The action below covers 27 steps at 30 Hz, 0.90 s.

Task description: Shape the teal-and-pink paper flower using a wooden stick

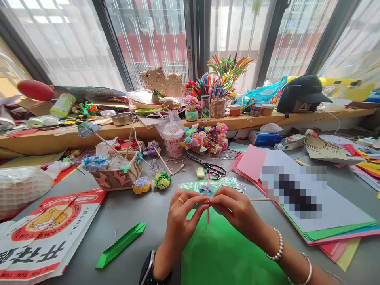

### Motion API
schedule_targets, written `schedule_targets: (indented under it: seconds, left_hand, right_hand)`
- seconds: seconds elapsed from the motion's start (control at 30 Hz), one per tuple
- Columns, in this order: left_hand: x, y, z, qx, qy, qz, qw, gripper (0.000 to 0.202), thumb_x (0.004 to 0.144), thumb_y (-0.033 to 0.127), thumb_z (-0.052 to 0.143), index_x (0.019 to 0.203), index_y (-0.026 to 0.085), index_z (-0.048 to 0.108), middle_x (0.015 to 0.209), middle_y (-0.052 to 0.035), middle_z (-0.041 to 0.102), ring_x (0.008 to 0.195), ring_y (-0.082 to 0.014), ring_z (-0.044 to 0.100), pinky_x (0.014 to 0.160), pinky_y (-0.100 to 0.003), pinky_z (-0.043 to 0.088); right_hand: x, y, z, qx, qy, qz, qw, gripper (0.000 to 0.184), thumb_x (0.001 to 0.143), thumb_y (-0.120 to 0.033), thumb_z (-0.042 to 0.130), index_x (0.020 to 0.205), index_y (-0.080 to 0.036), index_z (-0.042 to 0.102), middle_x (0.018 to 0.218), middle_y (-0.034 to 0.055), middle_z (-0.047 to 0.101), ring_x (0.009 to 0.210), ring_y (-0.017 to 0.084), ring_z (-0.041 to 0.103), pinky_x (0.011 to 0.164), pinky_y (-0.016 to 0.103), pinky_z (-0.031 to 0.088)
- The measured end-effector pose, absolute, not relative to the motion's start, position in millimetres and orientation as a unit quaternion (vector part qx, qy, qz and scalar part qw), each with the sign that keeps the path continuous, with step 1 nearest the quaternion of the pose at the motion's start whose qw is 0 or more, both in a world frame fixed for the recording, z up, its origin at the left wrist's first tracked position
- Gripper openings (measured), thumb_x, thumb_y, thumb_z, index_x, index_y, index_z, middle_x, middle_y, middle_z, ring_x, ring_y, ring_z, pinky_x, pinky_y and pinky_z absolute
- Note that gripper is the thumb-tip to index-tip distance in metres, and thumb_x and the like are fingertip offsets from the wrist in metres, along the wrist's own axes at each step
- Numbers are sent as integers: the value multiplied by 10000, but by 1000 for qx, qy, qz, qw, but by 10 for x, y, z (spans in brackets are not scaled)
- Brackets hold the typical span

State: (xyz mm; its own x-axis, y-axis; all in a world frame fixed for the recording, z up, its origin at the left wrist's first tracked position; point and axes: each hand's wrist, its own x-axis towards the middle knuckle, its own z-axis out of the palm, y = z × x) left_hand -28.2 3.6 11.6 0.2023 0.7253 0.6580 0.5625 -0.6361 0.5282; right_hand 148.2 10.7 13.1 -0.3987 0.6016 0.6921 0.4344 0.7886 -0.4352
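Both hands meet over a green sheet (225, 249) lying on the grey table. My left hand (184, 211) pinches a small blue-and-pink paper piece (207, 190) between thumb and fingers. From the other side my right hand (236, 208) pinches the same piece, fingertips touching those of the left. A narrow pink tip (208, 216) hangs below the fingers. Much of the piece is hidden behind them. Out to the right of my right hand sticks a thin wooden stick (260, 200); its other end is covered. A folded green paper strip (121, 245) rests to the left.
Black-handled scissors (216, 171) lie beyond the hands. Yellow and green paper flowers (162, 180) sit near a cardboard box (118, 180). Stacked coloured paper (335, 233) is at right, a printed paper bag (50, 233) at left. Pipe cleaners (228, 71) stand on the wooden ledge.
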Motion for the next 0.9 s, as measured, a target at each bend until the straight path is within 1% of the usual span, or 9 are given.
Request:
schedule_targets:
  seconds: [0.13, 0.23, 0.3, 0.43, 0.57, 0.63, 0.7, 0.8, 0.9]
  left_hand:
    - [-280, 53, 90, 787, 409, 460, 47, 191, 767, 166, 589, 908, 264, 672, 774, -25, 682, 750, -189, 557, 687, -312, 437]
    - [-295, 56, 79, 798, 400, 452, -4, 205, 766, 150, 593, 908, 277, 669, 757, -14, 692, 720, -186, 561, 665, -304, 412]
    - [-306, 51, 79, 803, 389, 449, -48, 212, 760, 127, 594, 903, 267, 667, 753, -12, 701, 706, -185, 564, 663, -300, 393]
    - [-328, 27, 69, 816, 370, 425, -129, 293, 738, 53, 583, 944, 251, 648, 792, -16, 719, 721, -189, 576, 691, -301, 369]
    - [-340, 5, 40, 829, 352, 394, -185, 359, 726, 17, 567, 994, 249, 622, 822, -16, 725, 733, -189, 577, 718, -307, 358]
    - [-332, 0, 35, 829, 339, 395, -201, 336, 736, 22, 562, 994, 229, 622, 813, -19, 723, 728, -184, 568, 714, -305, 356]
    - [-317, -2, 39, 816, 320, 429, -216, 269, 760, 35, 546, 957, 195, 635, 774, -28, 718, 707, -180, 551, 700, -307, 355]
    - [-296, 2, 56, 818, 299, 445, -209, 222, 780, 32, 529, 931, 151, 641, 761, -42, 709, 709, -175, 531, 697, -313, 353]
    - [-289, 8, 71, 826, 289, 445, -189, 238, 764, -3, 533, 927, 134, 638, 762, -49, 700, 723, -174, 521, 717, -323, 355]
  right_hand:
    - [1475, 102, 136, -307, -838, 67, 446, 201, 909, -203, 411, 900, -178, 609, 781, 62, 592, 721, 160, 563, 617, 278, 490]
    - [1462, 91, 144, -307, -839, 66, 444, 196, 909, -191, 413, 896, -162, 606, 778, 65, 590, 720, 159, 558, 618, 278, 487]
    - [1455, 84, 149, -311, -836, 76, 445, 186, 906, -191, 422, 897, -155, 605, 779, 65, 587, 727, 162, 555, 624, 279, 484]
    - [1456, 75, 181, -341, -825, 128, 432, 127, 877, -206, 487, 853, -157, 602, 778, 50, 580, 730, 159, 553, 644, 276, 471]
    - [1463, 78, 227, -384, -808, 208, 396, 75, 828, -237, 575, 789, -176, 598, 753, 13, 587, 695, 140, 544, 609, 242, 445]
    - [1462, 80, 238, -397, -797, 226, 395, 89, 820, -241, 587, 757, -179, 597, 725, 1, 587, 669, 132, 535, 584, 231, 428]
    - [1459, 80, 240, -403, -789, 235, 399, 98, 812, -228, 597, 729, -176, 595, 698, -4, 583, 638, 126, 524, 565, 226, 412]
    - [1458, 83, 236, -401, -786, 244, 402, 101, 799, -202, 610, 704, -173, 594, 671, -8, 574, 597, 117, 505, 542, 221, 397]
    - [1465, 91, 232, -393, -789, 246, 403, 110, 794, -195, 614, 691, -170, 588, 662, -7, 565, 585, 115, 499, 531, 218, 394]
